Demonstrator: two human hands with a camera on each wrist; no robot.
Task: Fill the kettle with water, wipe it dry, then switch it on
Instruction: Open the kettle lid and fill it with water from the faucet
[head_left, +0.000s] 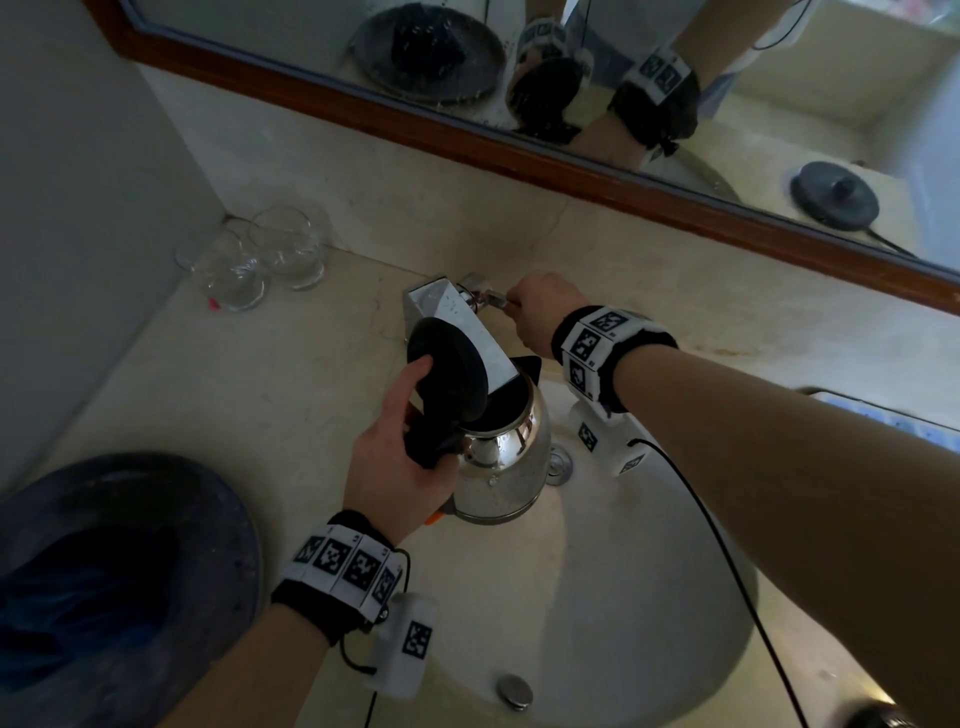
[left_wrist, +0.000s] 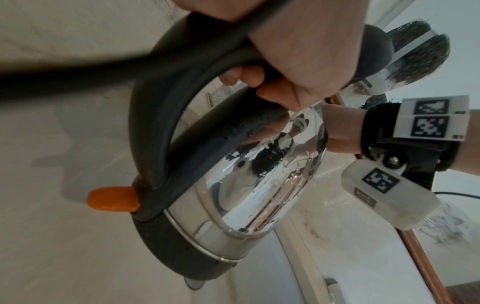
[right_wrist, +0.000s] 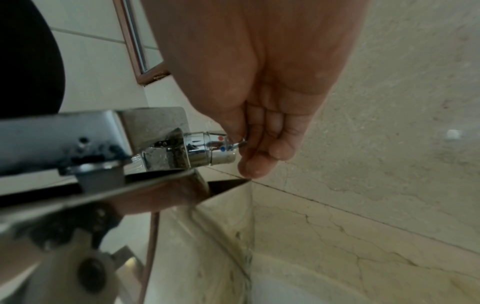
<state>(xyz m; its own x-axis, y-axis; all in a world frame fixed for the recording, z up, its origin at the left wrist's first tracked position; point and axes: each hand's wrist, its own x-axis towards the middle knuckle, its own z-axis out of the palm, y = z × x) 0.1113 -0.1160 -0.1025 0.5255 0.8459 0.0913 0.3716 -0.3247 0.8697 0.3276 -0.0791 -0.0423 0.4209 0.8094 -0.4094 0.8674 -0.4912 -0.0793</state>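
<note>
My left hand (head_left: 402, 447) grips the black handle (left_wrist: 197, 67) of a shiny steel kettle (head_left: 511, 457) and holds it over the sink basin (head_left: 649, 597). The kettle's black lid (head_left: 449, 376) stands open, and its mouth sits right under the chrome tap spout (head_left: 457, 325). An orange switch (left_wrist: 114, 198) sticks out at the foot of the handle. My right hand (head_left: 532, 312) reaches to the tap's right side, where its fingers (right_wrist: 259, 131) pinch the thin lever on the tap's knob (right_wrist: 210, 149). I cannot tell whether water is running.
Two clear glasses (head_left: 260, 254) stand in the back left corner of the counter. A dark round tray (head_left: 218, 499) holding a blue cloth (head_left: 78, 613) sits front left. The mirror (head_left: 779, 78) reflects the kettle's black base (head_left: 835, 196). The drain (head_left: 558, 462) lies beside the kettle.
</note>
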